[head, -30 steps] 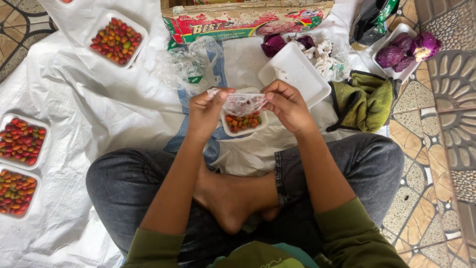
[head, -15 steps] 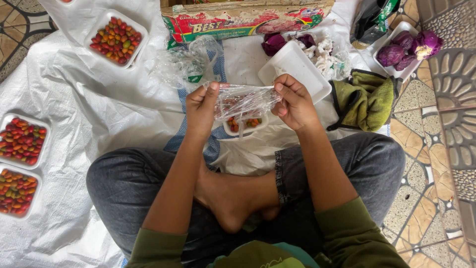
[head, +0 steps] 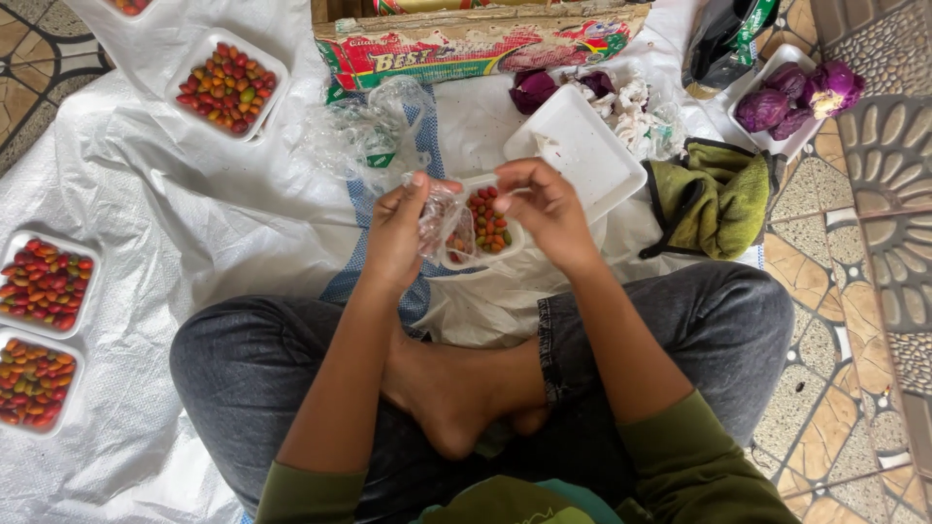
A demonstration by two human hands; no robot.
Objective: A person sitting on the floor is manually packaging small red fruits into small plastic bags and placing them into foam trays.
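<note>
I sit cross-legged on a white sheet (head: 175, 223). Both hands hold a small white foam tray of red and green chillies (head: 488, 225) above my lap. My left hand (head: 403, 233) pinches clear plastic film (head: 439, 215) bunched against the tray's left side. My right hand (head: 544, 206) grips the tray's right rim, fingers curled over its edge. The tray is tilted towards me and the chillies show through the uncovered part.
Filled chilli trays lie at upper left (head: 229, 84) and at the left edge (head: 44, 281), (head: 34, 381). An empty foam tray (head: 581, 147), a long film box (head: 481, 44), crumpled plastic (head: 369, 131), a green cloth (head: 718, 199) and purple cabbages (head: 791, 92) lie ahead.
The film stretched wide between both hands half a second ago is now bunched at the tray's left side. The tray has tilted up and my hands have come closer together.
</note>
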